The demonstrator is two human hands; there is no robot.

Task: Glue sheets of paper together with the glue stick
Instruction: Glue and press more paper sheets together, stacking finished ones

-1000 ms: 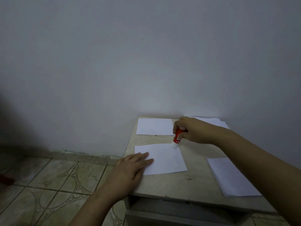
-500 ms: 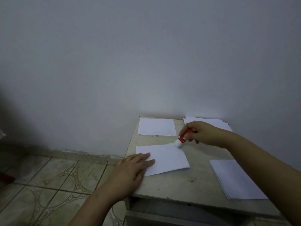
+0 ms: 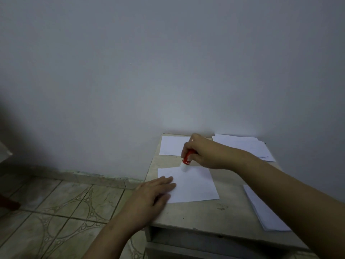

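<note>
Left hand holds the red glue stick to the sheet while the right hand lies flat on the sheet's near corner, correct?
The hands are swapped. The head view shows the right hand holding the red glue stick to the sheet, while the left hand lies flat on its near corner.

Small table (image 3: 186, 215) against grey wall (image 3: 168, 71); patterned floor tiles (image 3: 65, 212).

Grey wall (image 3: 168, 71), patterned tile floor (image 3: 56, 212), small table (image 3: 205, 217)

No text can be read anywhere. The red glue stick (image 3: 187, 159) bears white marks too small to read.
</note>
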